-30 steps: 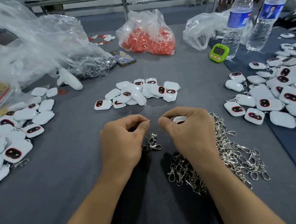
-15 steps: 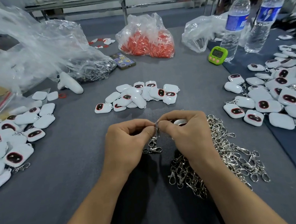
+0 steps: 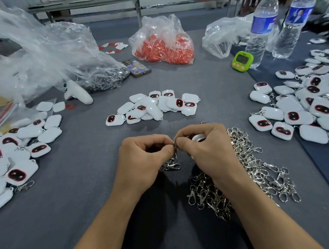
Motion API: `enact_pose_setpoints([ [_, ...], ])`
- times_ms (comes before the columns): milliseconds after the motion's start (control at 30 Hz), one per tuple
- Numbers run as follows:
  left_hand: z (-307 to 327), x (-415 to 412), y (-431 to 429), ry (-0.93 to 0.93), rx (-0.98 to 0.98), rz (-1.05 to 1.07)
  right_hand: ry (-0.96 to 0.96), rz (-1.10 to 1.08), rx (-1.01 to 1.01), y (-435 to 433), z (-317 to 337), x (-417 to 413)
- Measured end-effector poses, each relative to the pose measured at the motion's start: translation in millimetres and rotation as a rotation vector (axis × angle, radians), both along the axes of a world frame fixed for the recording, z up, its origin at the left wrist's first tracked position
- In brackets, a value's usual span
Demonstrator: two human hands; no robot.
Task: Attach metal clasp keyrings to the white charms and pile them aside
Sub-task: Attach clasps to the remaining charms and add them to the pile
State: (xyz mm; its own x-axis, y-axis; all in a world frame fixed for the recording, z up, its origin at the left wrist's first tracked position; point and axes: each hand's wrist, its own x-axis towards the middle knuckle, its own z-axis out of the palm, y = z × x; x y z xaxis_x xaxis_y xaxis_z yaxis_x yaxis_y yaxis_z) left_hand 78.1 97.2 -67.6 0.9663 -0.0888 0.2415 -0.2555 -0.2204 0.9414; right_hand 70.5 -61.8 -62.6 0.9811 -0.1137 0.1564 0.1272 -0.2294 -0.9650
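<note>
Two hands: the left hand point(image 3: 142, 158) and right hand point(image 3: 206, 152) meet fingertip to fingertip low over the grey table point(image 3: 85, 192), near its front middle.
Left grip: thumb and forefinger are pinched tight on the top of a clasp keyring point(image 3: 175, 150), which hangs down between the hands.
Right grip: the fingers curl round a white charm point(image 3: 199, 137) that is mostly hidden in the palm, and the thumb and forefinger close on the same keyring top.
Join: the fingertips cover it, so I cannot tell whether the ring is through the charm's loop.
Loose keyrings point(image 3: 254, 172): a silver tangle lying under and to the right of the right wrist.
Centre heap point(image 3: 154, 107): white charms just beyond the hands.
Side heaps: the left heap point(image 3: 12, 155) and the right heap point(image 3: 308, 106) hold more charms, several with clasps attached.
Far side: a bag of red pieces point(image 3: 162, 44), a green timer point(image 3: 242, 60), two water bottles point(image 3: 261, 28), a phone point(image 3: 137, 67) and a clear plastic bag point(image 3: 42, 55).
</note>
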Motion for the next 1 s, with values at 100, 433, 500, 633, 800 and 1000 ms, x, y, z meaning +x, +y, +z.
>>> enact_pose_setpoints([
  [100,1.9,-1.5,1.3,-0.005,0.007,-0.031,0.021,0.039,0.015,-1.9,1.7,-1.4],
  [433,5.3,-4.7,3.6,0.078,-0.072,-0.088,0.031,0.120,0.053,0.0,8.1,-9.0],
  [500,5.6,-4.1,4.6,0.069,-0.078,-0.079,0.029,0.093,0.068,1.9,7.4,-9.0],
  [633,6.9,-2.4,6.8,0.077,-0.060,-0.085,0.048,0.037,0.060,1.6,5.9,-7.3],
  [800,7.8,-4.7,5.2,0.102,-0.040,-0.080,0.042,0.047,-0.004,0.3,6.5,-8.3],
  [1000,8.3,-7.0,3.2,0.091,-0.033,-0.078,0.022,0.059,-0.038,1.2,10.4,-10.2],
])
